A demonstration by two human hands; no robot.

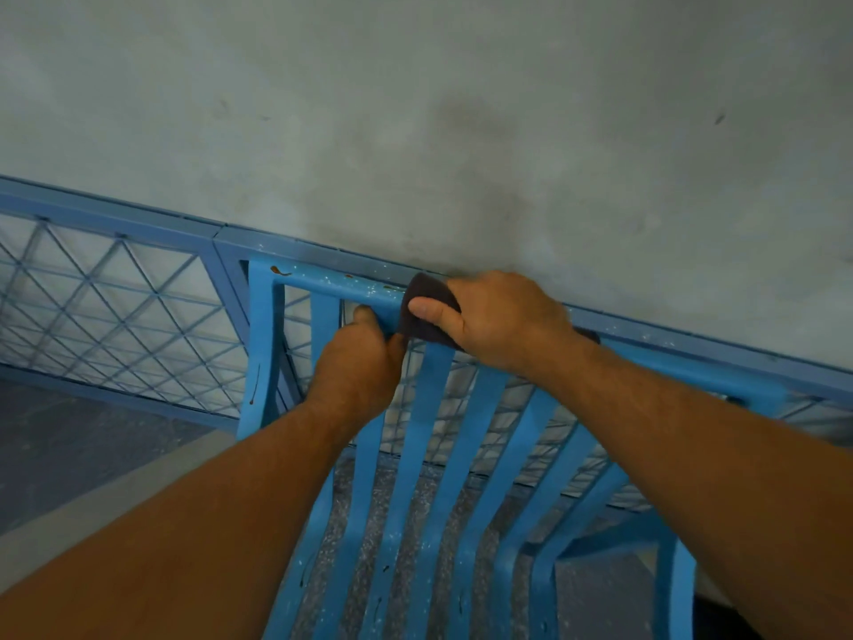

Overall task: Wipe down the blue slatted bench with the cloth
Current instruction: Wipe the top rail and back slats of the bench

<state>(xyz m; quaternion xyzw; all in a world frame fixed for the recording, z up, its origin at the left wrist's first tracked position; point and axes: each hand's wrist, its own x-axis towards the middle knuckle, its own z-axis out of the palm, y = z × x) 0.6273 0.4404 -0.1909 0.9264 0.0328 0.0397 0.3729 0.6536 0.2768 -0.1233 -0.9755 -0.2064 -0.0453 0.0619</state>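
Cloth (422, 332), pinched in our right grip (498, 316), straddles the bench (480, 427) top rail (323, 281); speckled rail runs left of it, where our left grip (357, 367) clasps a slat (369, 455).

Your left forearm (184, 524) comes in from the lower left and your right forearm (715, 455) from the lower right, both bare and stretched forward, drawing close together at the hands. Your left hand (357, 362) has its back to you, fingers curled round the top rail of the bench (323, 284), one fingertip showing above the knuckles. Just beside it, nearly touching, your right hand (498, 321) sits higher and grips the cloth (424, 325): thumb (434, 311) flat across its front, pointing left, the other fingers hidden behind it. Both wrists are nearly straight.
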